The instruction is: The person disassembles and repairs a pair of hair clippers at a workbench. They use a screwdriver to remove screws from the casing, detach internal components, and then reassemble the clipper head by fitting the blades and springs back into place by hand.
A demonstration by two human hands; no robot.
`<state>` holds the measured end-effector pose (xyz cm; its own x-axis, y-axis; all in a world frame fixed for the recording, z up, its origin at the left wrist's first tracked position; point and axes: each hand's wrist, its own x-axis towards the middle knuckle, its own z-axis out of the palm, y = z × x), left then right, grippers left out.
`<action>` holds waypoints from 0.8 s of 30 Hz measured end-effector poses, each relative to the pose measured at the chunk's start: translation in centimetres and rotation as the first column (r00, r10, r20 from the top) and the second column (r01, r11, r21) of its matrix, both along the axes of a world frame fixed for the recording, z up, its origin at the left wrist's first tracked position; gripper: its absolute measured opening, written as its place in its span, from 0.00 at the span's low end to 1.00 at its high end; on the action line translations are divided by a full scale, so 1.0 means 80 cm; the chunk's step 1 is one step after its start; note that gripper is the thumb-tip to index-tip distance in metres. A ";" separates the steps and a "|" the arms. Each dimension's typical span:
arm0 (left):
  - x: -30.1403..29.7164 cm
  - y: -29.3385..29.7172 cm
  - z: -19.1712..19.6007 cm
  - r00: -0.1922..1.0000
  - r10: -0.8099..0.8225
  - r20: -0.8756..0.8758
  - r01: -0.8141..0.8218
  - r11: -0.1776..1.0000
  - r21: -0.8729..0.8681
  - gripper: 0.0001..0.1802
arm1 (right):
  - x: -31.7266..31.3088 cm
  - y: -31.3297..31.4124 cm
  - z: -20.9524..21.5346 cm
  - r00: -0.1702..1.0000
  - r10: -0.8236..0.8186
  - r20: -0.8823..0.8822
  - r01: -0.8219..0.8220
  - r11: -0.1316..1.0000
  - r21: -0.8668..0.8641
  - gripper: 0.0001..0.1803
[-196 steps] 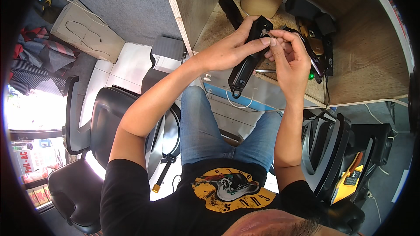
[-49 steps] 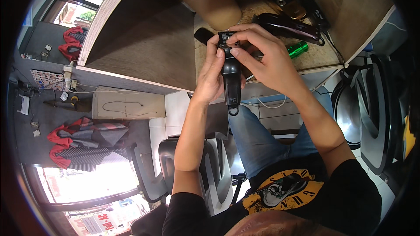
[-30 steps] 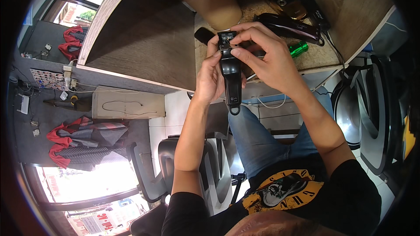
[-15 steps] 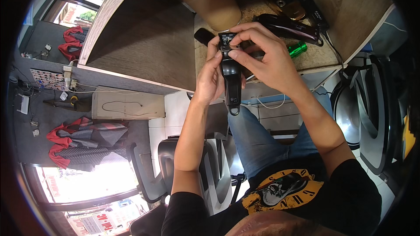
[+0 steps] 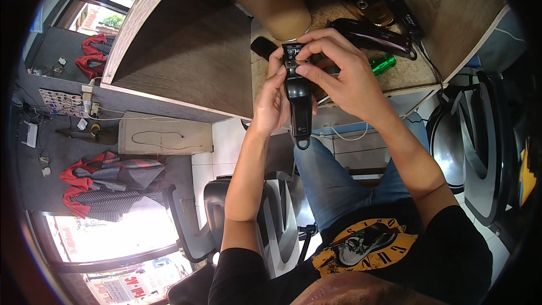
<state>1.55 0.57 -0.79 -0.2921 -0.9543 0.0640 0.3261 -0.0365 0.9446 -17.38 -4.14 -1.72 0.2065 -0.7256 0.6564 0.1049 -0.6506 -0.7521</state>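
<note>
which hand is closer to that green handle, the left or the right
Right. The right hand is just left of the green handle in the picture; whether they touch is unclear. The left hand is farther left, holding the black clipper.

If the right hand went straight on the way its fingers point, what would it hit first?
The right hand would first meet the head end of the black clipper; it seems to touch there now, though depth makes exact contact hard to judge. Just beyond is the left hand.
</note>
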 end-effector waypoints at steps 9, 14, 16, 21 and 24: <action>0.002 -0.001 0.001 1.000 -0.007 0.022 0.007 1.000 0.019 0.30 | 0.002 0.001 -0.002 0.999 -0.031 -0.022 0.031 0.999 -0.016 0.12; 0.003 -0.003 -0.001 0.999 -0.035 0.002 0.035 0.999 0.000 0.31 | 0.002 0.001 -0.002 0.999 -0.049 -0.009 0.048 0.998 -0.050 0.12; 0.001 -0.002 0.000 1.000 -0.019 -0.008 0.019 1.000 0.000 0.30 | 0.000 0.005 0.002 1.000 -0.007 -0.013 0.008 0.999 0.034 0.13; -0.001 -0.001 0.001 1.000 -0.010 -0.016 0.010 1.000 0.004 0.30 | 0.000 0.003 0.001 1.000 -0.010 0.002 0.010 1.000 0.002 0.12; 0.000 0.001 0.002 1.000 -0.010 -0.019 0.010 1.000 -0.002 0.29 | -0.001 0.003 0.001 1.000 -0.025 -0.005 0.024 0.998 -0.057 0.11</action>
<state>1.57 0.65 -0.61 -0.3001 -0.9513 0.0710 0.3436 -0.0384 0.9383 -17.43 -3.93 -1.62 0.1928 -0.6921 0.6956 0.0845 -0.6946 -0.7145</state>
